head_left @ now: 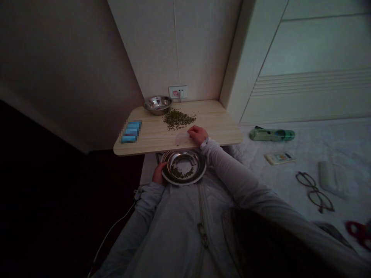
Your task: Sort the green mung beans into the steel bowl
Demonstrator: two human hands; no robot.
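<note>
My left hand (159, 173) grips the rim of a steel plate (199, 172) held just below the front edge of a small wooden table (220, 127). Some green beans (182, 172) lie in the plate. My right hand (198, 134) rests on the tabletop near its front edge, fingers curled down onto the wood; what is under them is too small to see. A pile of green beans (177, 118) lies on the table just beyond that hand. A steel bowl (158, 104) stands at the back of the table.
A blue pack (131, 131) lies on the table's left side. A wall socket (177, 92) sits behind the bowl. On the white bed to the right lie a green case (271, 134), a remote (279, 158), glasses (315, 191) and red scissors (359, 232). A cable (111, 231) hangs lower left.
</note>
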